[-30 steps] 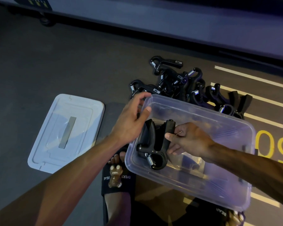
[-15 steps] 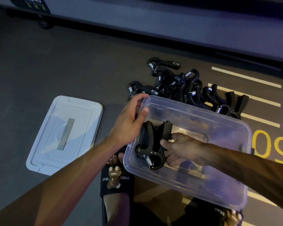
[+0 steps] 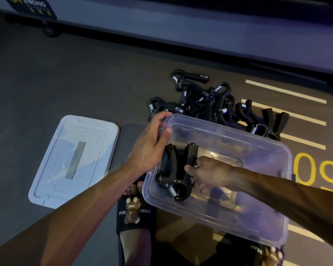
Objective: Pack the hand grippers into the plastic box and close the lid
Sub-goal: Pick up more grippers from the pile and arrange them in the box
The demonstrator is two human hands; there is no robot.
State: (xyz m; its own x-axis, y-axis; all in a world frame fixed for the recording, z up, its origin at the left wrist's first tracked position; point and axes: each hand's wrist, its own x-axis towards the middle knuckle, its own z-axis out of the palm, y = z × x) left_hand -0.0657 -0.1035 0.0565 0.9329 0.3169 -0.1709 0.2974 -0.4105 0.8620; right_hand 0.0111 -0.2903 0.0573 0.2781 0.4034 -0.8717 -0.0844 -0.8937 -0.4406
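Observation:
A clear plastic box (image 3: 258, 225) sits tilted on the floor in front of me. My left hand (image 3: 148, 146) grips its near left corner, thumb inside the rim. My right hand (image 3: 210, 173) is inside the box, holding a black hand gripper (image 3: 173, 169) by one handle, its spring end low against the left wall. A pile of several more black hand grippers (image 3: 215, 104) lies on the floor just behind the box. The grey-white lid (image 3: 73, 160) lies flat on the floor to the left.
My feet in black slippers (image 3: 135, 217) with a brown bear charm are under the box's near edge. White lines and yellow painted digits (image 3: 319, 169) mark the floor at right. A long pale platform (image 3: 181, 31) on wheels runs along the back.
My right hand has lowered the hand gripper deeper into the box, toward its left end. My left hand has kept its hold on the box corner.

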